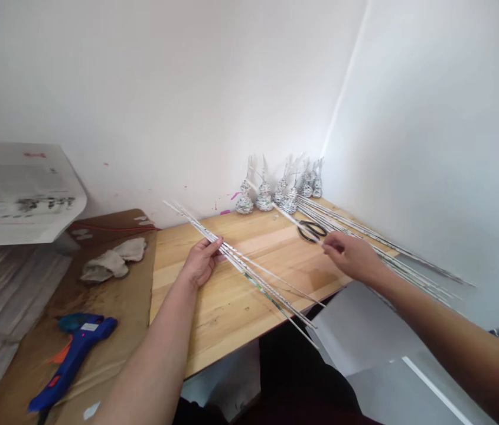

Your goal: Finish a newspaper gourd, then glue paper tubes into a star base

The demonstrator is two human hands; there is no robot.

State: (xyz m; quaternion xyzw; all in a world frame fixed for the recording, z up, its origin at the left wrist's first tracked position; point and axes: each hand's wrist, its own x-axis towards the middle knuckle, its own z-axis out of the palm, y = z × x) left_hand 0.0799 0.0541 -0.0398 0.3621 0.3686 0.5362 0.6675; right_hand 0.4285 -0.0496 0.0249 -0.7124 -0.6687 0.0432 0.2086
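Observation:
My left hand (200,260) lies on a bundle of long thin rolled-paper sticks (249,271) that crosses the wooden table (231,307), its fingers curled round them. My right hand (351,254) pinches the end of a single paper stick (291,219) that runs up toward the back. Black scissors (311,230) lie just beyond that hand. Several small woven paper figures (276,189) stand in the corner against the wall.
More paper sticks (391,254) lie along the right wall. A blue glue gun (69,354) and a crumpled cloth (111,260) rest on the brown board at left. Stacked newspapers (14,195) sit at far left. A grey sheet (364,336) hangs off the table's front right.

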